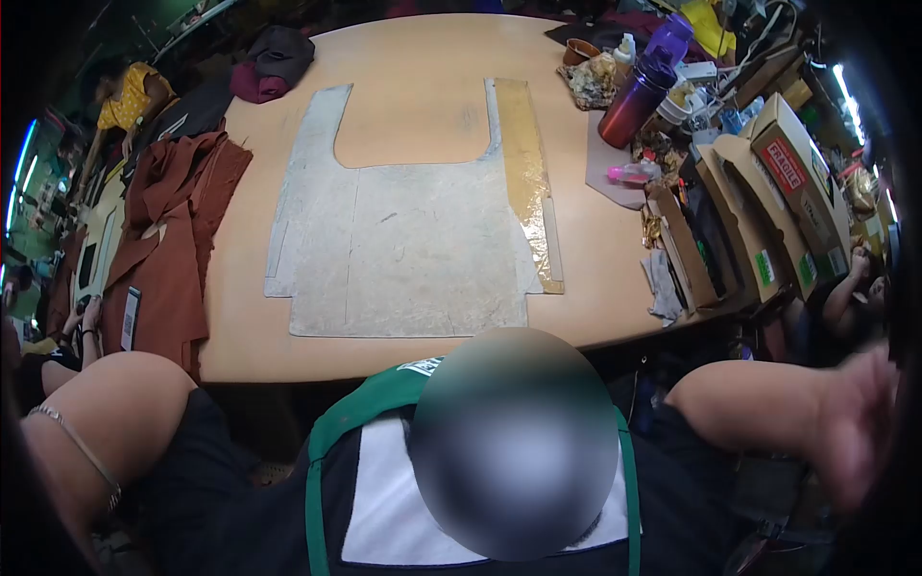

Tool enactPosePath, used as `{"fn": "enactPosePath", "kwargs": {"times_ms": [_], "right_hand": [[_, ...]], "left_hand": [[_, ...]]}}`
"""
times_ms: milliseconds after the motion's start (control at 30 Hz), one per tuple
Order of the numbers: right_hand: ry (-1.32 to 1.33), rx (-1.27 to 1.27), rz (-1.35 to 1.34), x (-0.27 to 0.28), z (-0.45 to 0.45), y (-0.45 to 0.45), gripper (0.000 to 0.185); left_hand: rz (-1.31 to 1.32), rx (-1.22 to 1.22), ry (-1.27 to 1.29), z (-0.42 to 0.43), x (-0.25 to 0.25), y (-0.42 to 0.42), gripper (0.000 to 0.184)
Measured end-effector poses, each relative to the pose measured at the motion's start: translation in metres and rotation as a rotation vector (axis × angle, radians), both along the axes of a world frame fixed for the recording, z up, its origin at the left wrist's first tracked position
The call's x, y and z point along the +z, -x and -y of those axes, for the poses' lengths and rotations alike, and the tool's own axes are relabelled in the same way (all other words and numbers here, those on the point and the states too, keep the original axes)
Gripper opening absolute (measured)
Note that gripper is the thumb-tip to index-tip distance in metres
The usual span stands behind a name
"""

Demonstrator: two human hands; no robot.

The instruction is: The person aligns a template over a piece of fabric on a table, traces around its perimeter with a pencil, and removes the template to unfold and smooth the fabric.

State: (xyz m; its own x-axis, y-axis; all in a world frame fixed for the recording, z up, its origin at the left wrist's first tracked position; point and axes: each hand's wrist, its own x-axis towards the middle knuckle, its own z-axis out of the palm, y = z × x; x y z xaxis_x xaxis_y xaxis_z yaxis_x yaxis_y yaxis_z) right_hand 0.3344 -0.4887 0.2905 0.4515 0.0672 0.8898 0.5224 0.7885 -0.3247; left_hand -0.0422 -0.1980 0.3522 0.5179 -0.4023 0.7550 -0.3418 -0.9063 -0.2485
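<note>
Pale grey, a large flat sheet (413, 240) lies on the wooden desk (245, 326) in the middle of the frame, its deep curved notch towards the top and a strip of tan tape (526, 178) along its right side. It looks whole and laid out, so setting it down seems done; what is left on it cannot be told from this view.

The right hand (861, 427) is at the lower right edge, blurred and well apart from the sheet; whether its grip is open or closed, I cannot tell. The left hand is out of sight beyond the lower left, where only the arm with a bracelet (82, 449) shows, so its grip cannot be judged either.

Rust-brown cloth (163, 230) lies loosely heaped at the left of the frame, beside the sheet but not touching it, and appears not yet spread flat. Dark cloth (280, 56) is bunched at the upper left. A bottle (637, 101) and open boxes (744, 206) crowd the right.
</note>
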Motion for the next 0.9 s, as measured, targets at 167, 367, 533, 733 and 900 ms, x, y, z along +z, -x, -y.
{"fn": "enactPosePath", "kwargs": {"times_ms": [167,367,533,733,900], "right_hand": [[-0.118,0.249,0.366,0.041,0.006,0.057,0.029],[-0.113,0.275,0.439,0.044,-0.004,0.075,0.040],[-0.120,0.290,0.442,0.043,-0.005,0.071,0.049],[0.127,0.046,0.191,-0.008,-0.019,0.005,0.061],[0.860,-0.647,-0.144,-0.122,-0.074,-0.025,0.025]], "left_hand": [[-0.141,-0.190,-0.123,0.025,0.007,-0.032,0.026],[-0.180,-0.262,-0.157,0.030,0.015,-0.038,0.032],[-0.131,-0.222,-0.102,0.025,0.034,-0.022,0.038],[0.122,0.655,0.478,-0.063,-0.051,0.012,0.029],[0.406,1.336,1.622,-0.193,-0.236,0.100,0.025]]}}
